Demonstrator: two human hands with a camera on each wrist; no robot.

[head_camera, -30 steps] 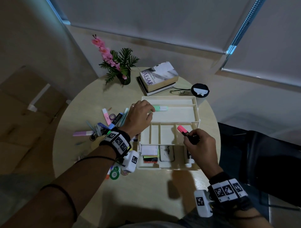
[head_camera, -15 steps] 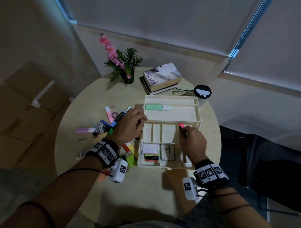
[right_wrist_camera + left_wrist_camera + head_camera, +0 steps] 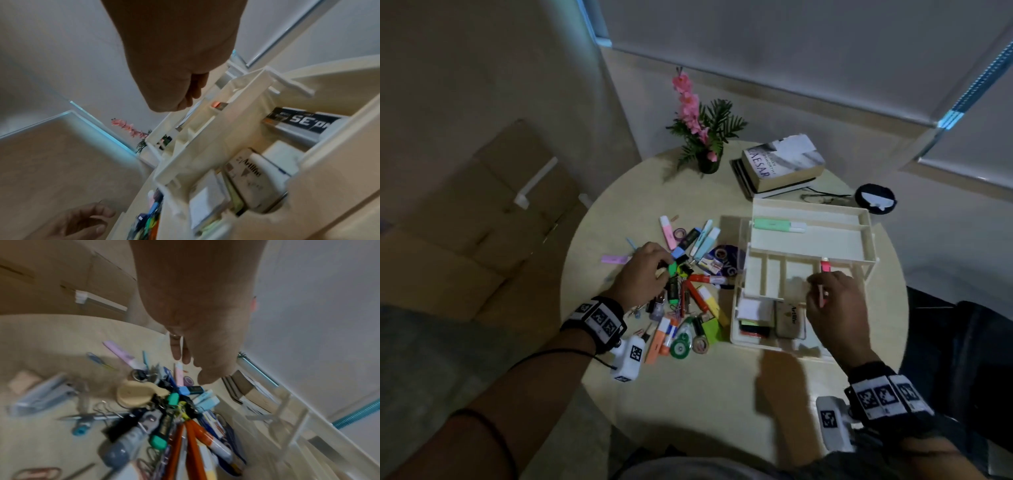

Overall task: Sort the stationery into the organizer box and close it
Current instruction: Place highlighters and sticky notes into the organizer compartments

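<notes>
The cream organizer box (image 3: 866, 222) stands open in tiers at the right of the round table. A mint highlighter (image 3: 779, 225) lies in its top tray. My right hand (image 3: 816, 291) pinches a pink highlighter (image 3: 824, 269) upright, its cap end in the rightmost slot of the middle tray; in the right wrist view the curled fingers (image 3: 191, 95) hover over that slot of the box (image 3: 226, 129). A pile of loose stationery (image 3: 688, 298) lies left of the box. Over that stationery pile (image 3: 174, 418) reaches my left hand (image 3: 662, 265), fingers (image 3: 179, 352) extended and holding nothing.
A stack of books (image 3: 780, 164), a potted pink flower (image 3: 705, 144), glasses (image 3: 822, 198) and a round black object (image 3: 875, 198) sit behind the box. A dark chair (image 3: 962, 342) is at the right. Sticky notes and an Artline tin (image 3: 791, 318) fill the bottom tier.
My left hand let go of the mint highlighter in the top tray and moved left to the pile. My right hand lowered the pink highlighter into the middle tray.
</notes>
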